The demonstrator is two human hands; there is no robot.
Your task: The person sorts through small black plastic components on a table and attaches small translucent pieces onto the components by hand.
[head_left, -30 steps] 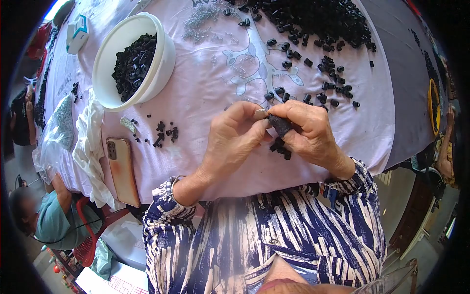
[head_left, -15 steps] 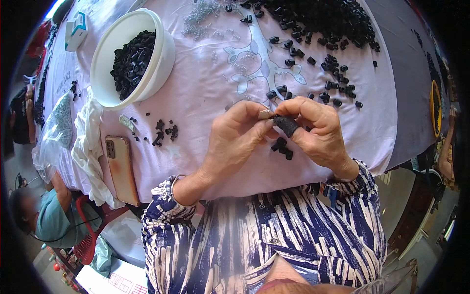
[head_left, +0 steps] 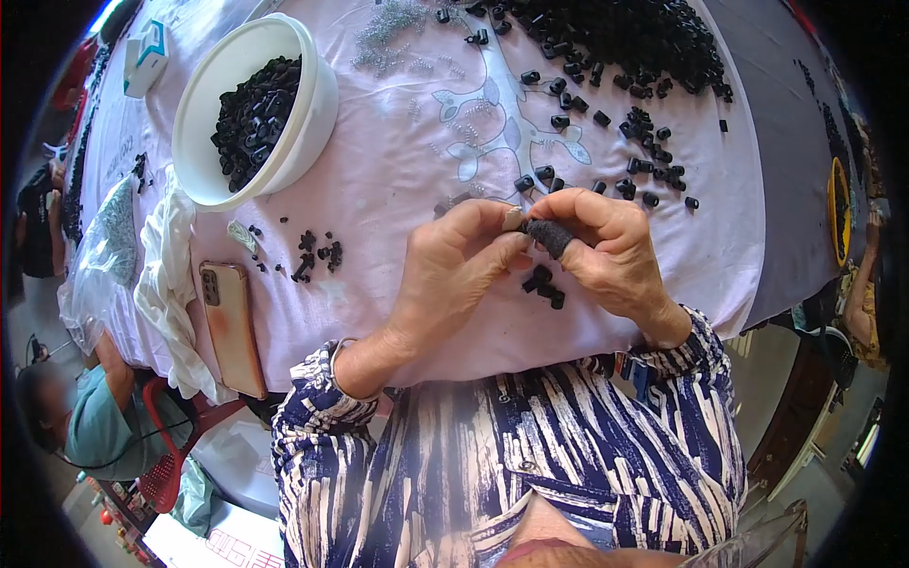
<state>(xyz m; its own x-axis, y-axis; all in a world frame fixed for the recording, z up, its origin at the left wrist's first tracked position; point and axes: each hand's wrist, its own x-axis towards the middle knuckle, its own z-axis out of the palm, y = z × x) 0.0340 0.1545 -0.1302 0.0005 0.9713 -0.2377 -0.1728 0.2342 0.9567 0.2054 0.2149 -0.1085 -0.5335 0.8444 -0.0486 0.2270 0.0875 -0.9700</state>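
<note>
My left hand point(head_left: 454, 270) and my right hand point(head_left: 615, 256) meet at the fingertips over the front of the table. Between them is a small black plastic part point(head_left: 525, 226), mostly hidden by the fingers. Both hands pinch at it. A black cloth wrap point(head_left: 549, 239) covers my right thumb, and a pale wrap point(head_left: 513, 219) is on a left fingertip. Just below my hands lie several black fittings point(head_left: 543, 287). More loose black fittings point(head_left: 649, 168) are scattered beyond my right hand, leading up to a large pile point(head_left: 644, 43).
A white tub point(head_left: 317, 142) of black parts stands at the left. Near it lie small black pieces point(head_left: 308, 254), a phone point(head_left: 232, 331), a white cloth point(head_left: 166, 293) and a plastic bag point(head_left: 109, 256). Small metal springs point(head_left: 402, 38) lie farther back. Another person point(head_left: 109, 417) sits at the left.
My fingers have shifted slightly around the small black part, and the wrapped right thumb has tilted a little. The loose parts and the tub stay where they were.
</note>
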